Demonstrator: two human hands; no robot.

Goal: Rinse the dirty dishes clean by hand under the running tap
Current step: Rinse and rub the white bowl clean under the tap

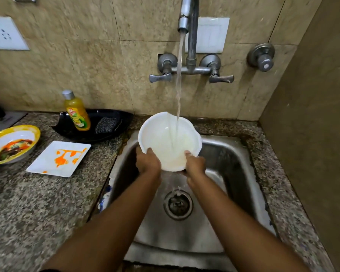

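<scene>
I hold a white bowl [165,134] over the steel sink [234,154], tilted toward me. My left hand [147,161] grips its near left rim and my right hand [194,163] grips its near right rim, thumbs inside. Water [178,85] runs from the tap spout [183,22] straight into the bowl. On the counter to the left lie a white square plate [47,165] smeared with orange sauce and a yellow-rimmed bowl [0,154] with orange and dark food remains.
A black dish [114,138] behind the square plate holds a yellow dish-soap bottle [77,112] and a dark scrub pad [106,125]. Two tap handles [160,77] [221,78] and a separate valve [262,57] sit on the tiled wall. The drain [178,205] is below my wrists.
</scene>
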